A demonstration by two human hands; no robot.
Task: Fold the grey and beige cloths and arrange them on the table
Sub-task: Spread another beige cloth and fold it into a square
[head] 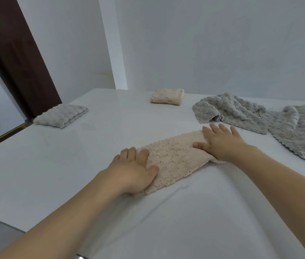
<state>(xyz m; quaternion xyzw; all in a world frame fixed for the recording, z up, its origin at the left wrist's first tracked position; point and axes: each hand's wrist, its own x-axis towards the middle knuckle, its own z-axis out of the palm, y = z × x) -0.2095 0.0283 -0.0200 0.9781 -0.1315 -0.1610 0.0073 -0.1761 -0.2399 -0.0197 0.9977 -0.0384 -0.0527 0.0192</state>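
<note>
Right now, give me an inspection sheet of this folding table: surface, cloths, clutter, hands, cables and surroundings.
Surface: white table, glossy, faint grey veining.
Job's things: beige cloth folded into a long strip under both hands; folded beige cloth at the far edge; folded grey cloth at far left; two unfolded grey cloths rumpled at right, overlapping.
Clutter: nothing seen.
Hands: left hand flat on the strip's near end; right hand flat on its far end.
Cables: nothing seen.
Surroundings: white wall; dark brown door frame at left.
</note>
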